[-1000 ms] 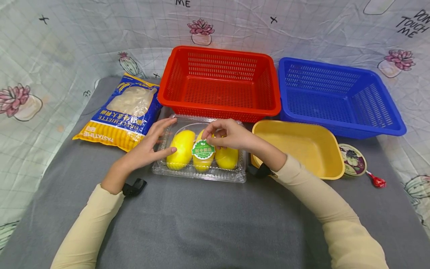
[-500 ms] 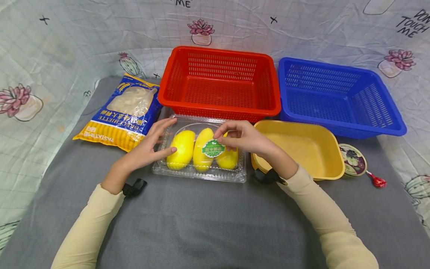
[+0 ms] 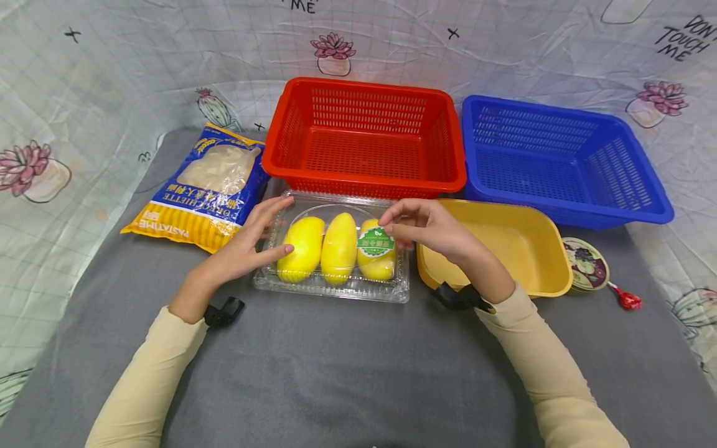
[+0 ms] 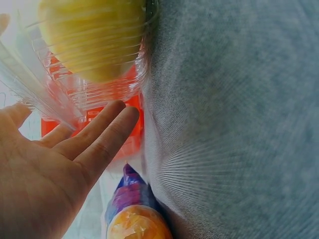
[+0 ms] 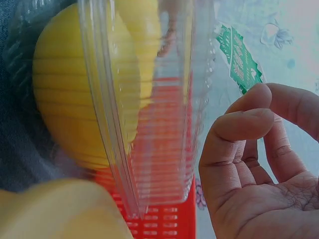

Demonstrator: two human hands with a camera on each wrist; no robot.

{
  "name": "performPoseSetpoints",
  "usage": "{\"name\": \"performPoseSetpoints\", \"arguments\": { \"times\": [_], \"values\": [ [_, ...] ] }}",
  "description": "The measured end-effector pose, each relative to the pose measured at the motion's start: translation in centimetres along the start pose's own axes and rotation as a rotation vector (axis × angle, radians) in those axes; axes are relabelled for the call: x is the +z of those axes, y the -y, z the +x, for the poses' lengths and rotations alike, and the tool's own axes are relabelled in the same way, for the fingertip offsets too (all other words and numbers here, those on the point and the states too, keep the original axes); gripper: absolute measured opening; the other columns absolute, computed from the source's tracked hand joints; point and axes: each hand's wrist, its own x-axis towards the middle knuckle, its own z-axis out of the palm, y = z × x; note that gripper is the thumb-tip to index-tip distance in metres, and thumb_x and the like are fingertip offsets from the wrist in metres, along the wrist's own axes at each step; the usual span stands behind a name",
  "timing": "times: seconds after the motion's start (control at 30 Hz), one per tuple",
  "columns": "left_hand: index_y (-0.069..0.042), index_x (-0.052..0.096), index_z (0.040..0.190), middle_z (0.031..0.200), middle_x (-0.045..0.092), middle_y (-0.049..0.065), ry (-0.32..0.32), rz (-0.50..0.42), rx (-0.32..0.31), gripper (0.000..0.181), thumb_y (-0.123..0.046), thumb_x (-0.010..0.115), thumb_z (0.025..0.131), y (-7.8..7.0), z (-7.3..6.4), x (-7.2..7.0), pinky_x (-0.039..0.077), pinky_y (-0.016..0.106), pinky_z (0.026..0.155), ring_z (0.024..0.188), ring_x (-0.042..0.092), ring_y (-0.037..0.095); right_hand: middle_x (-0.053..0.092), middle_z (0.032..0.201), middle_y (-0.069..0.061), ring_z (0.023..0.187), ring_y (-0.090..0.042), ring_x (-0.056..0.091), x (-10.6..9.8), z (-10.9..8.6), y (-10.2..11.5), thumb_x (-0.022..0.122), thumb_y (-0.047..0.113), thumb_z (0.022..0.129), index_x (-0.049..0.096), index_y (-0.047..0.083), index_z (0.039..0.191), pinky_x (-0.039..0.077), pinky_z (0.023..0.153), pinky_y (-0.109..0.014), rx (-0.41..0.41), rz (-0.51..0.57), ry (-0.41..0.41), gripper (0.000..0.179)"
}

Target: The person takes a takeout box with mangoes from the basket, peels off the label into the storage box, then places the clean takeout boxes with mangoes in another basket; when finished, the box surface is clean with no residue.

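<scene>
A clear plastic clamshell box (image 3: 336, 295) with three yellow mangoes (image 3: 338, 246) inside lies on the grey cloth in the head view. My right hand (image 3: 434, 230) is above the box's right end, pinching a round green-and-white sticker (image 3: 374, 242) by its edge between thumb and index finger. In the right wrist view the sticker (image 5: 242, 62) stands off the lid, its free end away from the fingertips. My left hand (image 3: 246, 239) rests along the box's left side, fingers extended and thumb over the lid's near left part. The left wrist view shows its fingers (image 4: 107, 134) against the ribbed wall.
A red basket (image 3: 364, 185) stands just behind the box, with a blue basket (image 3: 566, 208) to its right. A yellow tub (image 3: 493, 249) sits at the right, beside a round tin (image 3: 587, 264) and a red lollipop (image 3: 628, 300). A pasta bag (image 3: 207, 186) lies at the left.
My right hand has moved right with the sticker, from over the middle mango to over the right one. My left hand and the box have stayed in place.
</scene>
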Motion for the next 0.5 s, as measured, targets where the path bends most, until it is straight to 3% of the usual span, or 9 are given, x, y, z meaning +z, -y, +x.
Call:
{"name": "performPoseSetpoints", "arguments": {
  "times": [0.3,0.5],
  "values": [
    [-0.029,0.02,0.156,0.161,0.009,0.001,0.001,0.005,0.002,0.079,-0.021,0.065,0.092,0.1,0.1,0.0,0.036,0.065,0.102,0.138,0.028,0.035,0.058,0.08,-0.005,0.064,-0.017,0.051,-0.8,-0.7,-0.9,0.061,0.003,0.093,0.063,-0.002,0.105,0.046,0.058,-0.025,0.006,0.054,-0.057,0.013],
    [-0.03,0.019,0.156,0.161,0.009,0.001,0.0,-0.001,0.009,0.079,-0.02,0.064,0.092,0.1,0.0,0.0,0.036,0.065,0.102,0.137,0.03,0.035,0.059,0.077,-0.002,0.061,-0.015,0.051,-1.8,-1.4,-1.9,0.06,0.001,0.093,0.065,0.005,0.101,0.045,0.056,-0.024,-0.008,0.11,-0.088,0.011]
  ]
}}
